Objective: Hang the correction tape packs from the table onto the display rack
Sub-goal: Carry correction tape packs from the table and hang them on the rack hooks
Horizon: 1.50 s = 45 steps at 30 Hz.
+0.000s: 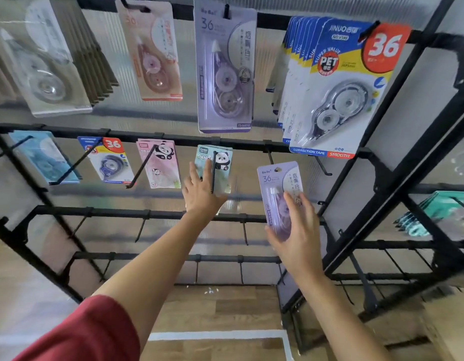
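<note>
Rack [116, 212] | right hand [301, 230] grips lilac pack [275, 182] | left hand [202, 195] — touches panda pack [222, 158]

The right grip [298, 230] covered the lower half of the lilac pack [280, 178]. The left grip [202, 194] hid the lower left of the panda pack [221, 160]. At ten o'clock a clear pack [43, 74] was blurred; at three o'clock teal packs [434, 212] were smeared and cut by the edge.

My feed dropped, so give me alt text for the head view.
The right hand holds a lilac correction tape pack just below a bare hook on the black display rack, while the left hand touches a green panda pack already hanging there. Other packs hang above.
</note>
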Tool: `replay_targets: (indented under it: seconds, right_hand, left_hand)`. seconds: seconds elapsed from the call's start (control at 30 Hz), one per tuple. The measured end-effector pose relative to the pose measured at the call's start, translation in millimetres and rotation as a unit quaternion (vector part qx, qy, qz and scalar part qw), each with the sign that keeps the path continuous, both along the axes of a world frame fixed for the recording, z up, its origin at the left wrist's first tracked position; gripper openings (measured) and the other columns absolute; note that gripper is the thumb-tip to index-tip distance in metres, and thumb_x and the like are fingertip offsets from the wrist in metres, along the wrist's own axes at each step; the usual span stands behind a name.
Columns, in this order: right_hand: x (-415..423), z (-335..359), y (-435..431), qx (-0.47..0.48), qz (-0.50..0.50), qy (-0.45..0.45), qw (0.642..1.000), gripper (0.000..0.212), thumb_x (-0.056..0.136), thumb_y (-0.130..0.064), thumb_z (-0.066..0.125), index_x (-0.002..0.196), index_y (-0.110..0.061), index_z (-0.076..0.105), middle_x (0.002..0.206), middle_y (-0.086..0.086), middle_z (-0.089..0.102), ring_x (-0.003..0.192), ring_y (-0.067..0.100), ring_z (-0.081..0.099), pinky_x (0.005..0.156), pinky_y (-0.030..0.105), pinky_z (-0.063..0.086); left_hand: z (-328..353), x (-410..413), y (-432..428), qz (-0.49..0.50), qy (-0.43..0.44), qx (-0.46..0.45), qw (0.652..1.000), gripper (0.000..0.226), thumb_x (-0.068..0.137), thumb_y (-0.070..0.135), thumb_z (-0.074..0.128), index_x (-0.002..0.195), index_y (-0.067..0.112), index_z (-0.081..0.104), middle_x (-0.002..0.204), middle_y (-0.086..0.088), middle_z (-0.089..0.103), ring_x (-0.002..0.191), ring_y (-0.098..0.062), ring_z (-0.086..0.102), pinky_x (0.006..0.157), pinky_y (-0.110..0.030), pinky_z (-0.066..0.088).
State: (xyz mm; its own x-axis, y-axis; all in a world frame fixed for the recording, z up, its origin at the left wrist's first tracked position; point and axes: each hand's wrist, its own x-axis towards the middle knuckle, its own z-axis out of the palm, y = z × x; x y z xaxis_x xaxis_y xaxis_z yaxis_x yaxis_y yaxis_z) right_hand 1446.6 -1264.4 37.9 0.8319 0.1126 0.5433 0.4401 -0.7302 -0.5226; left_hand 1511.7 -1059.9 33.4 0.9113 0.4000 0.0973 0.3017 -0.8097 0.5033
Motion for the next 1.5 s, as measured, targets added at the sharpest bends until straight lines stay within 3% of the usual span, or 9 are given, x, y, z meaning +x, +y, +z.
replay_targets:
  seconds: [0.37, 0.73, 1.0, 1.23, 1.5]
  right_hand:
    - [11.5, 6.8, 2.6, 0.013, -0.005, -0.004, 1.000, 0.073, 0.071, -0.012, 0.081, 0.135, -0.003, 0.048, 0.142, 0.024, 0.038, 0.130, 0.041, 0.039, 0.099, 0.057, 0.043]
    - [-14.5, -16.2, -20.1, -0.012, 0.005, -0.001, 1.000, 0.072, 0.070, -0.016, 0.082, 0.134, -0.005, 0.050, 0.141, 0.024, 0.040, 0.127, 0.042, 0.042, 0.093, 0.057, 0.047]
    - [-3.9, -7.1, -14.4, -0.022, 0.014, -0.012, 1.000, 0.072, 0.068, -0.014, 0.082, 0.133, -0.002, 0.052, 0.138, 0.028, 0.043, 0.121, 0.046, 0.046, 0.092, 0.059, 0.046]
    - [17.1, -11.2, -10.1, -0.061, -0.011, 0.020, 0.998, 0.069, 0.078, -0.021, 0.073, 0.140, -0.011, 0.044, 0.147, 0.022, 0.033, 0.131, 0.041, 0.035, 0.100, 0.057, 0.039]
    - [58.7, -23.0, 11.3, -0.042, -0.021, 0.058, 0.997, 0.071, 0.081, -0.025, 0.072, 0.142, -0.013, 0.040, 0.150, 0.021, 0.028, 0.135, 0.038, 0.030, 0.103, 0.051, 0.037]
  left_hand:
    - [-1.8, 6.0, 7.3, -0.023, -0.010, 0.047, 0.999, 0.102, 0.085, 0.029, 0.070, 0.152, 0.030, -0.006, 0.159, -0.010, -0.014, 0.145, -0.034, 0.004, 0.116, -0.047, 0.012]
    - [-19.4, -63.9, 4.9, -0.004, -0.046, 0.040, 0.998, 0.099, 0.083, 0.048, 0.066, 0.152, 0.025, -0.002, 0.160, -0.006, 0.001, 0.147, -0.025, 0.001, 0.119, -0.043, 0.005]
    - [-19.9, -84.1, -2.0, -0.006, -0.044, 0.054, 0.998, 0.103, 0.080, 0.057, 0.065, 0.152, 0.028, -0.003, 0.160, -0.005, -0.001, 0.147, -0.025, 0.000, 0.119, -0.044, 0.004]
    - [-11.1, -78.9, 2.1, -0.010, -0.049, 0.055, 0.997, 0.101, 0.082, 0.055, 0.064, 0.152, 0.027, -0.002, 0.160, -0.006, 0.001, 0.147, -0.026, 0.003, 0.119, -0.045, 0.007]
    - [-21.3, -59.5, 18.2, -0.020, -0.040, 0.048, 0.998, 0.102, 0.081, 0.055, 0.065, 0.152, 0.028, -0.002, 0.160, -0.005, 0.000, 0.146, -0.025, 0.004, 0.119, -0.044, 0.006]
